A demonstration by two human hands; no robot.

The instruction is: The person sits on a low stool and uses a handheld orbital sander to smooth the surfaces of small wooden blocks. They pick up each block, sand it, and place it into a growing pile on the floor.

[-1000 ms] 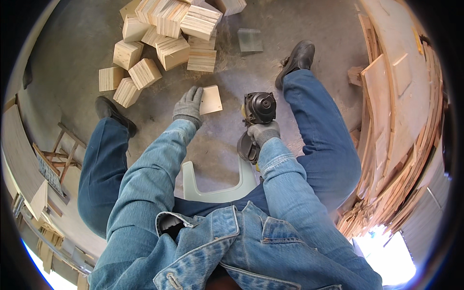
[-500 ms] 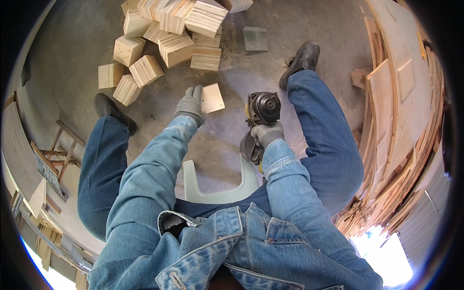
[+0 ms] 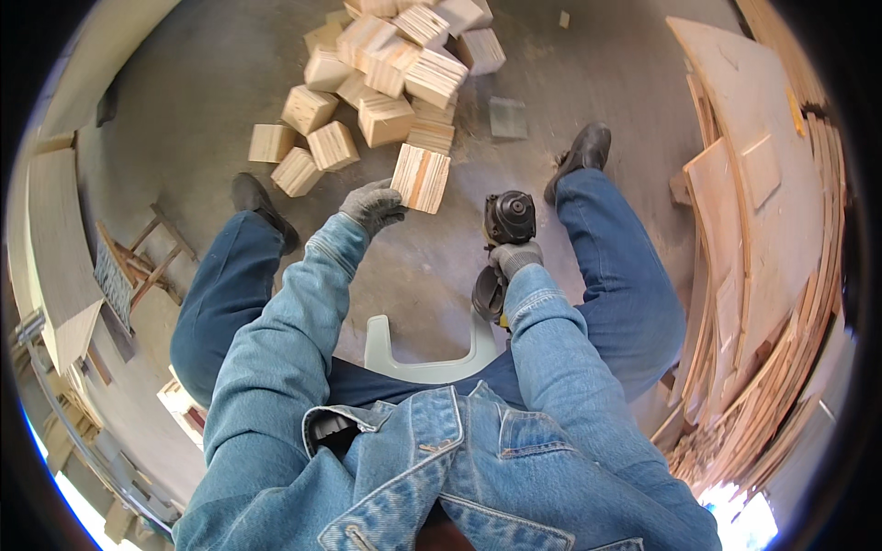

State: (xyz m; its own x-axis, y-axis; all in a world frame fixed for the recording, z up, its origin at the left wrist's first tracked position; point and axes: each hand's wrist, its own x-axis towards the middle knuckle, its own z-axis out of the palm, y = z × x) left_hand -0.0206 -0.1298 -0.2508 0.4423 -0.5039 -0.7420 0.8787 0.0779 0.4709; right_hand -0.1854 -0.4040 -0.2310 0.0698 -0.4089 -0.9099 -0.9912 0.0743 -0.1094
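My left hand (image 3: 373, 208), in a grey glove, is closed on the lower left corner of a plywood block (image 3: 421, 178). The block's striped layered edge faces up, and the fingers beneath it are partly hidden. To the right, my gloved right hand (image 3: 515, 257) is wrapped round the handle of a black and yellow nail gun (image 3: 510, 218). Its round cap points up and its drum-shaped magazine (image 3: 490, 292) lies toward me. A gap of bare floor separates tool and block.
Beyond the held block lies a heap of similar plywood blocks (image 3: 386, 118). A greyish square plate (image 3: 508, 118) rests on the floor. Plywood sheets and offcuts (image 3: 772, 211) lean at the right. A pale plastic stool (image 3: 432, 370) is under me; a wooden frame (image 3: 147, 257) stands left.
The plywood block in my left hand has turned from its flat face to its layered edge. My view has shifted, moving the heap right and down in the picture. The nail gun stays in my right hand.
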